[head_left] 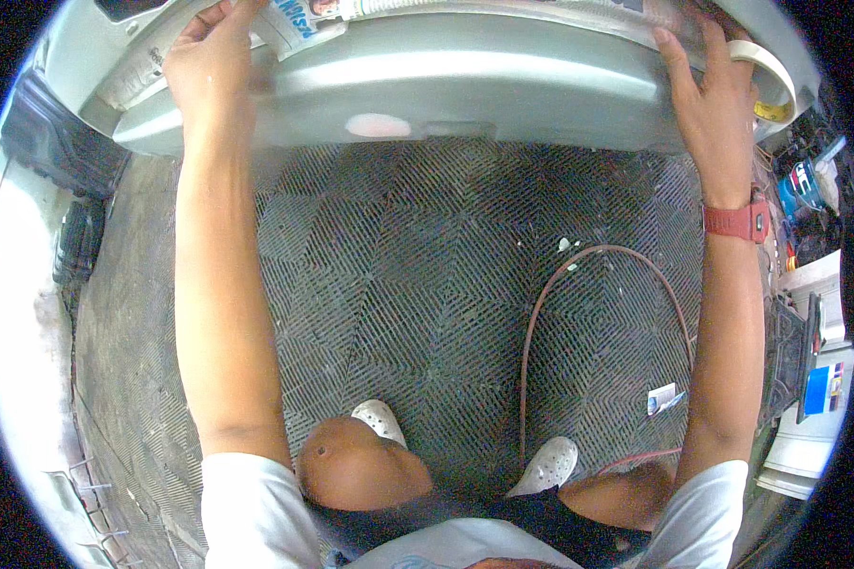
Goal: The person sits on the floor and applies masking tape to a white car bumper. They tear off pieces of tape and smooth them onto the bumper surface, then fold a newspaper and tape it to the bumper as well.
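A pale grey-green car panel [465, 71], apparently a bumper, spans the top of the head view. Newspaper sheets [299, 28] lie along its upper edge. At the upper left, my left hand [213, 62] is closed at the newspaper's edge, its fingertips partly cut off by the frame. My right hand [716, 95] reaches to the panel's upper right, thumb apart and fingers stretched toward the paper. A cream roll of masking tape [776, 81] sits against its outer fingers, which seem to hold it. A pale pinkish patch [378, 125] marks the panel's lower middle.
Dark ribbed mats [427, 284] cover the floor. A thin reddish hose [531, 332] loops across them near a small scrap of paper [664, 398]. Blue and white containers [802, 188] stand at the right. A white car body [28, 313] borders the left side.
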A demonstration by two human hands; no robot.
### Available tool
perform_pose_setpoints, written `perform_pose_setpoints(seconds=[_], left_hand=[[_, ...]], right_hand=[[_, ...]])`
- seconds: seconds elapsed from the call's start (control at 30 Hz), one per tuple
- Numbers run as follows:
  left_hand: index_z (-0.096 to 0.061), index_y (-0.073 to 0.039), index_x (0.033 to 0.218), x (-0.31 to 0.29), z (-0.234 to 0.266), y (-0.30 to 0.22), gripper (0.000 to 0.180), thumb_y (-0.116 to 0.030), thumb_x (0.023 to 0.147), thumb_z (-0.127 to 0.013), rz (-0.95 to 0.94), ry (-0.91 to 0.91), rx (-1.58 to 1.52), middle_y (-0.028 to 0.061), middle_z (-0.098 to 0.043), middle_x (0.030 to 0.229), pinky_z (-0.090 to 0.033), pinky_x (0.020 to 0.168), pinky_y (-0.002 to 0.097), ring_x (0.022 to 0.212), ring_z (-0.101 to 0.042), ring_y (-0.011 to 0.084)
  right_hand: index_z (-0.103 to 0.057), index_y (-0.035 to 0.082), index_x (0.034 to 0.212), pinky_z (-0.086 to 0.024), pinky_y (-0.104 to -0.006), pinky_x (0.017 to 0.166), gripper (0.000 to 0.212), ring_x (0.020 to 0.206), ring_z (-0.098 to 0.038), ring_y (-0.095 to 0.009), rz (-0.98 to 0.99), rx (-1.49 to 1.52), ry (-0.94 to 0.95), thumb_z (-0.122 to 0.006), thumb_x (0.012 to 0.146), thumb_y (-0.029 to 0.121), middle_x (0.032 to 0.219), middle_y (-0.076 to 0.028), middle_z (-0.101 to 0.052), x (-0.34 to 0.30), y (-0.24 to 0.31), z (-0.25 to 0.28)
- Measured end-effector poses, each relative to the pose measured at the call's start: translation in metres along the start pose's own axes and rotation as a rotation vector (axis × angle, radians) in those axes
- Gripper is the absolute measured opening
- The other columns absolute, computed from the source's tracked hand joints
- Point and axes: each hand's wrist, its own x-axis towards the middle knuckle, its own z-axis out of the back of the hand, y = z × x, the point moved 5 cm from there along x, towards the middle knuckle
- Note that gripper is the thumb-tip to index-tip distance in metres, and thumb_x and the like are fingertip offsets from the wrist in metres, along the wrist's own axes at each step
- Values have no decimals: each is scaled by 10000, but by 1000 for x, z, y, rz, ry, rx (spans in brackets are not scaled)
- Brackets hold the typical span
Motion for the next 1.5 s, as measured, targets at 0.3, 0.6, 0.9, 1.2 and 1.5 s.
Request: perform_pose_setpoints(seconds=[0.3, 0.6, 0.9, 1.2, 1.5], left_hand=[[-763, 29, 1050, -12, -22, -11, 412, -251, 796, -926, -217, -189, -122, 116, -780, 974, -538, 803, 329, 866, -700, 201], [-760, 2, 1059, -55, -20, -49, 382, -321, 885, -869, -461, -113, 360, 123, -770, 1085, -544, 886, 331, 987, -706, 185], [-642, 4, 1353, -117, -60, -95, 411, -172, 982, -655, -1082, 155, 613, 240, -659, 1326, -443, 1113, 506, 1271, -593, 409], [-647, -3, 1354, -164, -52, -122, 418, -273, 1035, -662, -171, 690, 111, 173, -698, 1265, -467, 1091, 444, 1179, -629, 256], [-762, -57, 1152, -172, -74, -93, 193, -165, 993, -754, -181, 753, -251, 9, -735, 1049, -507, 953, 302, 999, -666, 108]], right_hand=[[-507, -52, 1482, -444, -537, 1148, 638, 1354, -553, -443, 4, 70, 185, -633, 1049, 399, 1413, -318, -577, 4, 21, 19], [-532, -20, 1457, -460, -534, 1132, 570, 1301, -592, -437, 54, 16, 45, -635, 1045, 361, 1363, -305, -609, -2, 13, 15], [-517, -10, 1411, -535, -414, 1009, 407, 1122, -659, -300, 301, 285, 64, -557, 1069, 207, 1189, -240, -642, -11, 64, 45], [-507, -10, 1425, -555, -327, 835, 403, 931, -672, -215, 213, 1027, 554, -560, 1051, 132, 1052, -165, -662, -58, 69, 57], [-557, 13, 1380, -571, -301, 751, 344, 839, -690, -200, 166, 967, 728, -571, 1047, 96, 967, -129, -698, -64, 79, 63]])
